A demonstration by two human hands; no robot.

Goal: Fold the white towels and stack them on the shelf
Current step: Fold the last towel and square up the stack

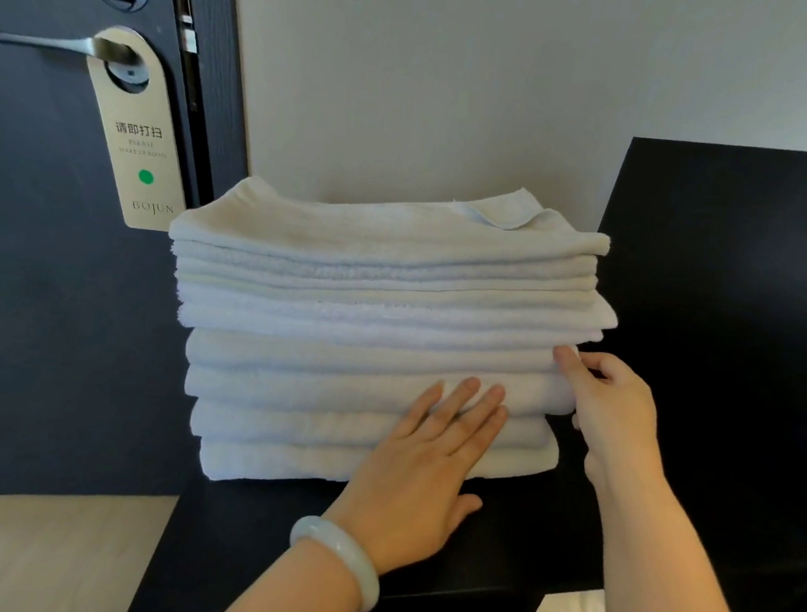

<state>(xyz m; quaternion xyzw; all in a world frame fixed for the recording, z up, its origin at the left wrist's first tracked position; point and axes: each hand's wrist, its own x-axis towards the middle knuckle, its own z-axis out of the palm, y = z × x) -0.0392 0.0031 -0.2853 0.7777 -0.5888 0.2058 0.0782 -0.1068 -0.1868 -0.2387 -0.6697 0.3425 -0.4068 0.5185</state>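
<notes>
A tall stack of several folded white towels (367, 313) stands on a black shelf (494, 551) against the pale wall. The top towel has one corner flipped over at the back right. My left hand (429, 460) lies flat with straight fingers against the front of the lower towels. At the stack's right end my right hand (609, 406) touches the side of the lower towels, its index finger stretched up along the edge; whether the thumb pinches a fold is hidden.
A dark door (59, 281) with a metal lever handle (52, 44) and a hanging door sign (136, 134) stands left of the stack. A black upright panel (728, 280) borders the shelf on the right. Pale wood floor (40, 553) lies below left.
</notes>
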